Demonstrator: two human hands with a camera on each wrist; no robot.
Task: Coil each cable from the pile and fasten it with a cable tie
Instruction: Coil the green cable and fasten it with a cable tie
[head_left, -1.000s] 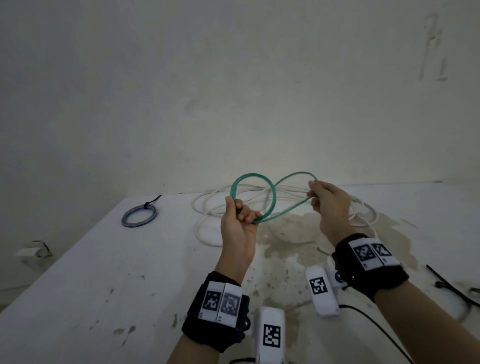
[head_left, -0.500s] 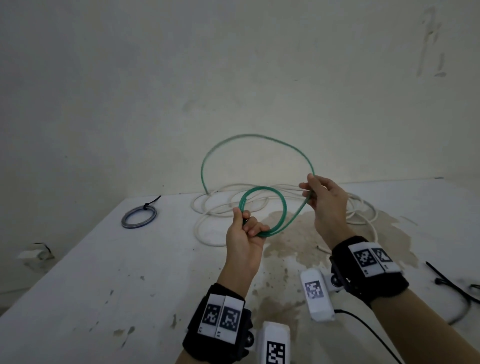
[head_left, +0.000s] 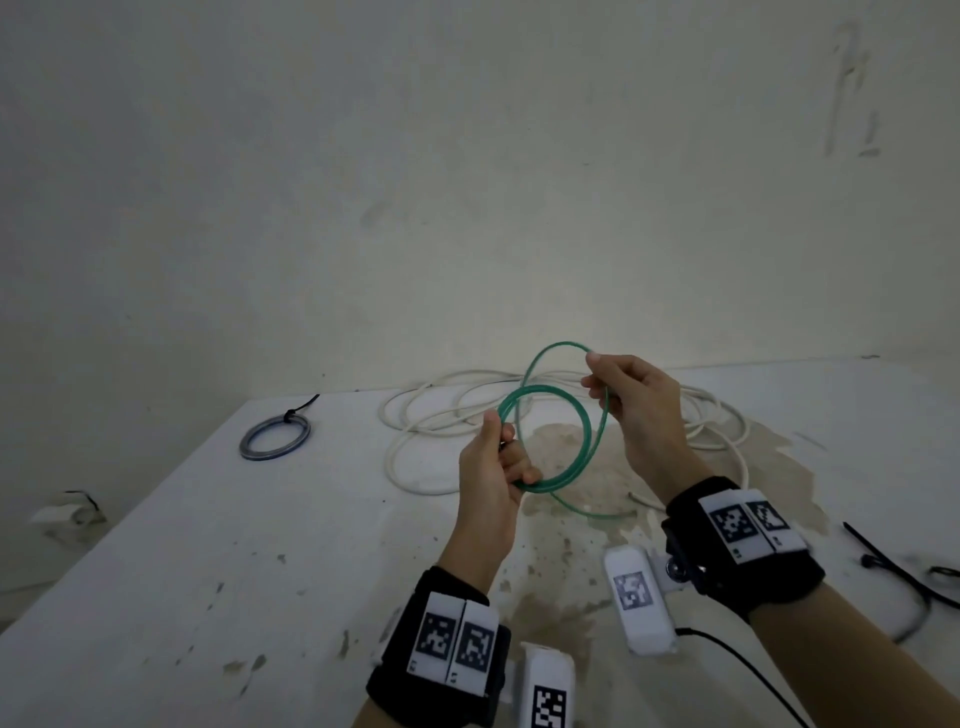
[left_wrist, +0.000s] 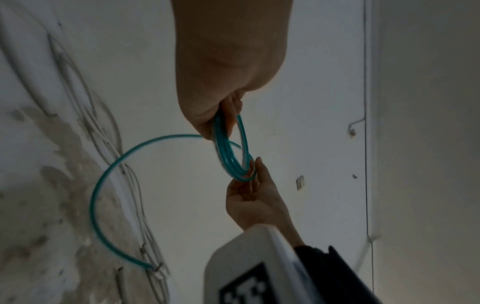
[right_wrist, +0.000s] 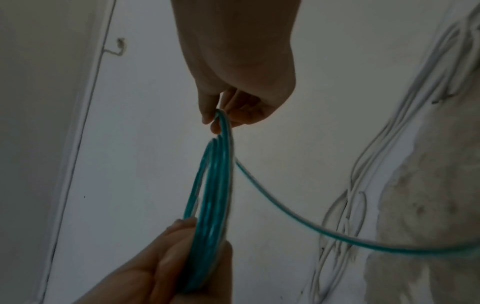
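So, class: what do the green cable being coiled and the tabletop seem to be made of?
Green cable: apparently a flexible translucent plastic sheath; it glints, shows a pale core, and bends into smooth loops between the left hand and right hand.
Tabletop: matt white paint, chipped and stained brown; what lies underneath is unclear.

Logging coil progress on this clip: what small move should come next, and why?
Probably the right hand lays its loop onto the green coil that the left hand grips. A loose tail still trails to the table, so coiling isn't finished.
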